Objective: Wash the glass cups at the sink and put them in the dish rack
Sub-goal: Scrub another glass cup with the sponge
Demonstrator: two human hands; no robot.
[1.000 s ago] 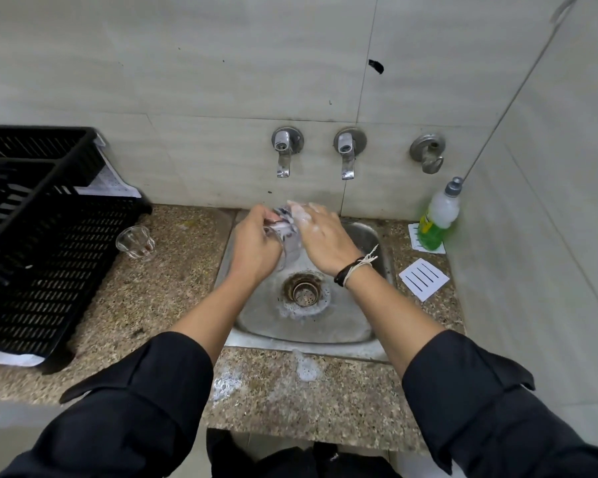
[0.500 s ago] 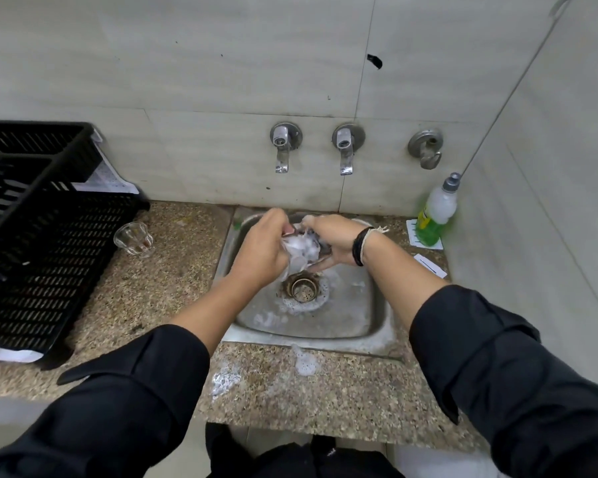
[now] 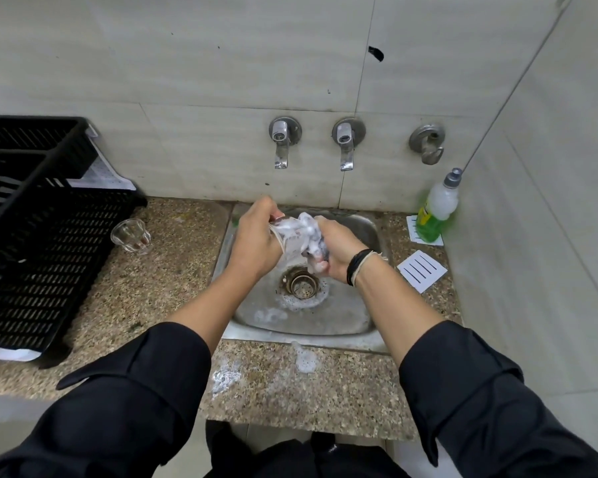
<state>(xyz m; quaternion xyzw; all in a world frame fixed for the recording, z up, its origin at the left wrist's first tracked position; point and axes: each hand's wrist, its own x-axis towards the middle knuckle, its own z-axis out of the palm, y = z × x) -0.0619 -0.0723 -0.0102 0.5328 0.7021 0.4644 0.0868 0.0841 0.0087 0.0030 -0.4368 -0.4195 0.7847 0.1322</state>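
Over the steel sink [image 3: 356, 319], my left hand [image 3: 252, 243] grips a soapy glass cup [image 3: 289, 241], mostly hidden by foam and fingers. My right hand [image 3: 339, 250] is curled round a foamy scrubber [image 3: 313, 241] pressed against the cup. A second clear glass cup [image 3: 131, 235] stands upright on the granite counter, just right of the black dish rack [image 3: 32, 243] at the far left.
Two wall taps [image 3: 280, 146] [image 3: 346, 146] and a hook [image 3: 427, 143] sit above the sink. A green soap bottle [image 3: 435, 208] stands in the right corner near white cards [image 3: 422, 270]. Foam patches [image 3: 302, 360] lie on the front counter. The drain strainer [image 3: 302, 286] is below the hands.
Both hands have turned about the cup over the sink. My right wrist rolled so the hand now works the foamy scrubber from the right side, lower than before.
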